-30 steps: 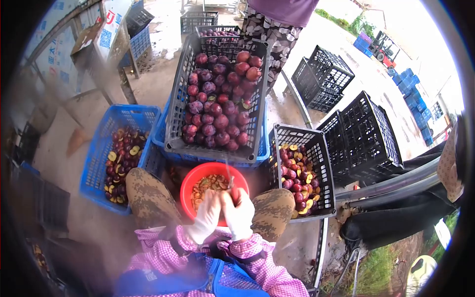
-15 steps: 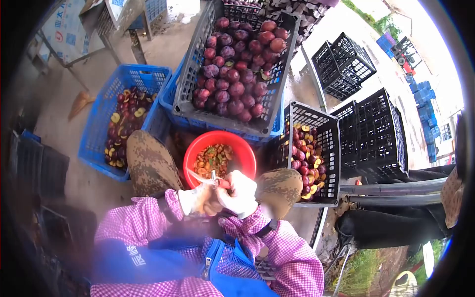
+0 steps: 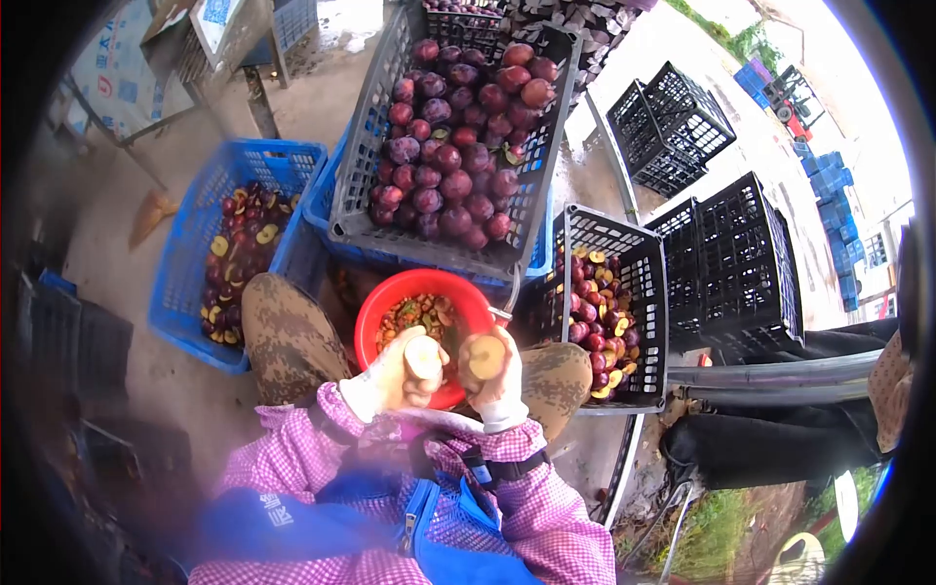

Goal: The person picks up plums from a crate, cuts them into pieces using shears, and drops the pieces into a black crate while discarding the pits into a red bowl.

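Note:
My left hand (image 3: 390, 378), gloved in white, grips a plum half (image 3: 422, 358) with its pale cut face turned up. Beside it, my right hand (image 3: 502, 382), also gloved, holds the other plum half (image 3: 485, 358), its cut face showing a darker centre. A narrow curved blade of a knife (image 3: 514, 288) sticks up above my right hand; its handle is mostly hidden by the fingers. Both hands are over the near rim of a red bucket (image 3: 373, 310), which contains pits and scraps of plum (image 3: 429, 314).
Ahead, a black crate (image 3: 353, 166) of whole plums (image 3: 453, 156) rests on a blue crate. Cut plums fill part of a blue crate (image 3: 175, 263) on the left and a black crate (image 3: 655, 312) on the right. Stacked black crates (image 3: 726, 268) stand farther right.
My hands have moved apart, and a plum now shows as two halves, one in each hand. The knife has swung from pointing left between the hands to pointing up from my right hand.

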`<state>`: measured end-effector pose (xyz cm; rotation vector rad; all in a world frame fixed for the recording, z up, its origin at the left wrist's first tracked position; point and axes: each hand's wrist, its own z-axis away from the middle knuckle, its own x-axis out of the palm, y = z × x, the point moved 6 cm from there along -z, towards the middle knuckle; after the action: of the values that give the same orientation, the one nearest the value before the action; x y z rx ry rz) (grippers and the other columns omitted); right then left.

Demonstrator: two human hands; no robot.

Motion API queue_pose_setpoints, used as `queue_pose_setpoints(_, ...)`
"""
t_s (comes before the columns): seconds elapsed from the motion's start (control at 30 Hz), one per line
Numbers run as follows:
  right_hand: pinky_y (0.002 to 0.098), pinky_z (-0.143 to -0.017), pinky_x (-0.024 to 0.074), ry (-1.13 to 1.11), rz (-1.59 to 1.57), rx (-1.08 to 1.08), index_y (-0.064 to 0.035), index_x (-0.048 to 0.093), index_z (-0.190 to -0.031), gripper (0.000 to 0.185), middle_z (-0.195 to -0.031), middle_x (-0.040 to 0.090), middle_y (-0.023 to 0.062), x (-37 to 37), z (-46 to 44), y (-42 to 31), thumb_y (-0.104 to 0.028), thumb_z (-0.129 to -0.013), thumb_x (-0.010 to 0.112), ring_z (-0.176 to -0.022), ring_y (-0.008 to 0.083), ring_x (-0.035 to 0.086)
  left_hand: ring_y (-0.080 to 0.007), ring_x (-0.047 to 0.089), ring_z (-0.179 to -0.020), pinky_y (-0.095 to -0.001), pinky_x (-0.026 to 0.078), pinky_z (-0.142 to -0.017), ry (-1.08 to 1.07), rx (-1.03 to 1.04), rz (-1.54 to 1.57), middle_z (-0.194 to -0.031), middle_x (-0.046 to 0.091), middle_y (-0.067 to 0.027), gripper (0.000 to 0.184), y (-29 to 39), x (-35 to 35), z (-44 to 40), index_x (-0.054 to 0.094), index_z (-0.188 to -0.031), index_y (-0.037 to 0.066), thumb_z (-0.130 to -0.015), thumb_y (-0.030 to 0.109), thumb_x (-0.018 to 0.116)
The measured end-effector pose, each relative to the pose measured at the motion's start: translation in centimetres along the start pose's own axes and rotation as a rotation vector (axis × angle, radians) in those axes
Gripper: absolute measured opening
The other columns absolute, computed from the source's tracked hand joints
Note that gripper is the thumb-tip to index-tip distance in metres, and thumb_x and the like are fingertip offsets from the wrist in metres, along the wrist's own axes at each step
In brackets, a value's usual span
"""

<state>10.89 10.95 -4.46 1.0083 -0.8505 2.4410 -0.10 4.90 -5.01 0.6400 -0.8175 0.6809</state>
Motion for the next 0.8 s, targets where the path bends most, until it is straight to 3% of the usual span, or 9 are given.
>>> queue_pose_setpoints(0.2,0.0215,-0.033,0.0206,-0.040,-0.068,0.037,-0.0086,0.060,-0.082,0.040,-0.062,0.057,0.0028,-0.3,-0.9,-1.2,-0.047,-0.088,0.049,-0.037,0.0099,0.034,-0.0118,0.033,-0.042,-0.0266,0.029,-0.041,0.097,0.113,0.030,-0.057,0.050,-0.0064,0.056,1.8,-0.6,0.3,0.059,-0.090,0.008,-0.091,0.058,0.034)
queue_pose_setpoints(0.3,0.0223,-0.031,0.0156,0.383,0.107,-0.167,-0.0113,0.059,-0.081,0.040,-0.061,0.053,-0.0010,-2.8,-2.5,-1.9,-0.050,-0.089,0.048,-0.034,0.0080,0.028,-0.0136,0.042,-0.046,-0.0267,0.033,-0.044,0.152,0.139,0.071,-0.063,0.055,-0.0071,0.058,0.7,-1.9,-0.6,0.059,-0.092,0.010,-0.089,0.062,0.035)
queue_pose_setpoints(0.33,0.0206,-0.034,0.0193,0.408,0.156,-0.275,-0.0080,0.059,-0.089,0.044,-0.055,0.047,-0.0035,0.6,-1.6,-2.7,-0.051,-0.089,0.049,-0.037,0.0061,0.029,-0.0147,0.045,-0.049,-0.0274,0.035,-0.044,0.210,0.142,0.096,-0.064,0.055,-0.0071,0.058,0.0,-2.6,-1.2,0.059,-0.093,0.010,-0.088,0.063,0.037)
queue_pose_setpoints(0.4,0.0188,-0.039,0.0220,0.055,0.677,-1.241,-0.0033,0.059,-0.098,0.050,-0.054,0.041,-0.0047,9.8,-0.7,-3.7,-0.052,-0.092,0.046,-0.042,0.0036,0.031,-0.0184,0.052,-0.057,-0.0302,0.042,-0.048,0.221,0.103,0.149,-0.068,0.057,-0.0070,0.053,-1.5,-3.0,-2.3,0.059,-0.092,0.012,-0.088,0.062,0.041)
queue_pose_setpoints(0.43,0.0191,-0.043,0.0252,-0.131,0.608,-0.985,-0.0011,0.056,-0.106,0.044,-0.070,0.049,-0.0005,12.5,-0.7,-3.7,-0.041,-0.094,0.043,-0.045,0.0040,0.032,-0.0206,0.056,-0.062,-0.0342,0.048,-0.056,-0.052,0.050,0.226,-0.074,0.060,-0.0066,0.046,-2.1,-3.2,-2.9,0.059,-0.092,0.015,-0.088,0.058,0.045)
queue_pose_setpoints(0.5,0.0203,-0.045,0.0279,-0.230,0.622,-0.803,0.0011,0.052,-0.115,0.039,-0.097,0.057,0.0042,18.1,2.3,-5.1,-0.030,-0.099,0.037,-0.049,0.0031,0.033,-0.0182,0.052,-0.057,-0.0314,0.046,-0.057,0.168,0.326,0.267,-0.075,0.058,-0.0094,0.042,-1.3,-3.7,-3.4,0.053,-0.080,0.010,-0.094,0.048,0.043)
queue_pose_setpoints(0.53,0.0192,-0.042,0.0250,-0.202,0.755,-1.076,-0.0013,0.052,-0.116,0.038,-0.094,0.057,0.0020,18.6,2.4,-6.3,-0.033,-0.098,0.040,-0.047,0.0020,0.030,-0.0188,0.053,-0.058,-0.0322,0.046,-0.059,0.140,0.368,0.297,-0.075,0.059,-0.0090,0.039,-0.3,-2.6,-2.6,0.054,-0.080,0.010,-0.094,0.045,0.045)
queue_pose_setpoints(0.63,0.0164,-0.035,0.0191,-0.006,0.331,-0.728,-0.0047,0.052,-0.113,0.032,-0.085,0.056,0.0006,14.3,3.3,-7.4,-0.032,-0.097,0.046,-0.043,-0.0007,0.026,-0.0178,0.058,-0.070,-0.0375,0.048,-0.066,0.166,0.452,0.337,-0.077,0.062,-0.0083,0.035,2.9,-4.1,-1.7,0.057,-0.086,0.011,-0.090,0.045,0.053)
queue_pose_setpoints(0.8,0.0161,-0.034,0.0184,0.193,0.151,-0.895,-0.0052,0.050,-0.108,0.024,-0.071,0.049,-0.0016,8.5,6.7,-8.6,-0.027,-0.096,0.045,-0.040,-0.0008,0.026,-0.0213,0.053,-0.109,-0.0382,0.043,-0.095,-0.246,0.770,-0.272,-0.123,0.050,-0.0106,0.058,7.3,6.7,-2.6,0.030,-0.139,0.013,-0.093,0.042,0.051)
